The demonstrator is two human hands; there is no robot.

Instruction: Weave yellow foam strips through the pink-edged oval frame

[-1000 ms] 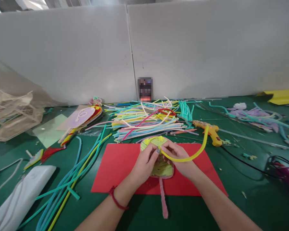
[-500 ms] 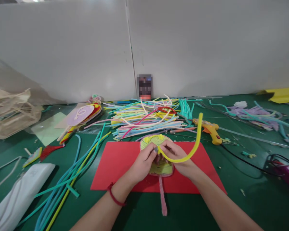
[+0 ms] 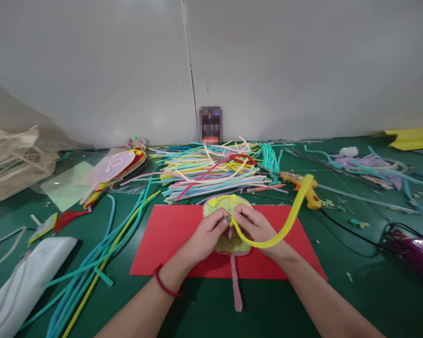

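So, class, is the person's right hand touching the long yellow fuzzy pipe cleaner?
Touching. The head view shows the right hand pinching the long yellow fuzzy pipe cleaner at one end, above the round yellow woven disc.

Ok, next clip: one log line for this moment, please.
left hand: pinching yellow pipe cleaner | right hand: same strand, over round woven piece | base: red sheet | nearby: glue gun

colours at bench, one frame
pipe cleaner (image 3: 264,244) yellow; woven disc (image 3: 227,204) yellow-green with pink rim, stem (image 3: 235,286) pink; sheet (image 3: 169,239) red; table (image 3: 373,263) dark green; glue gun (image 3: 313,202) yellow-orange; wrist cord (image 3: 162,285) red.
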